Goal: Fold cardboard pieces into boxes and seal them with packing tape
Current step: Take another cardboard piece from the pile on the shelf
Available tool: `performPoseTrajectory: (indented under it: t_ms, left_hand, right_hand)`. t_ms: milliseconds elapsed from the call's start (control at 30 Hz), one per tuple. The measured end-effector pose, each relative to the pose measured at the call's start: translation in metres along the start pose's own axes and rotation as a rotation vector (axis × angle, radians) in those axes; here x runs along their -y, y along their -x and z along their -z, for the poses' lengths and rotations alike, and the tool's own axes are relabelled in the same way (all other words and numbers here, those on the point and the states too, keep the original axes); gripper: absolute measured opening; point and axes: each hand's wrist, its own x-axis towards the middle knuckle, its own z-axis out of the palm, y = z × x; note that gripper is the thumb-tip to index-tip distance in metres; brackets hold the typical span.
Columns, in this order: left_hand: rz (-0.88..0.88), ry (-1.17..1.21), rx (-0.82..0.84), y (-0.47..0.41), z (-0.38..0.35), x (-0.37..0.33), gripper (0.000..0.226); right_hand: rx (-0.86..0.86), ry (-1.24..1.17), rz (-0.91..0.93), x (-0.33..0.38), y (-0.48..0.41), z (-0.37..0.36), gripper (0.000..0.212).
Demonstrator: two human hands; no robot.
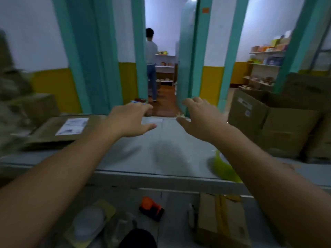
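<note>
While above the grey table (166, 140), left hand (129, 120) and right hand (200, 119) both open, fingers apart, empty.

Head view, the only one, wide-angle. Set at head height, close to a table (179, 140), facing forward and somewhat down across it toward a doorway (163, 42). Left hand (130, 120) and right hand (200, 119) extend from the lower corners to mid-frame. Floor (172, 208) beneath the table's near edge fills the bottom. Edges blurred.
</note>
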Motion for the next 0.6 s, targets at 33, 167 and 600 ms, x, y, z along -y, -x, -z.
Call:
performPoseTrajectory:
  t_ms: [33,167,600]
  left_hand:
    - [0.040,-0.023,0.006,0.011,0.002,0.020,0.076]
    - [0.192,-0.077,0.043,0.057,0.007,0.094,0.078]
    - [0.425,-0.083,0.161,0.153,-0.037,0.209,0.058]
  right_hand:
    - [0.023,-0.015,0.031,0.020,-0.014,-0.010,0.055]
    - [0.097,-0.073,0.193,0.102,-0.057,-0.045,0.054]
    - [0.270,-0.220,0.432,0.246,-0.092,-0.132,0.054]
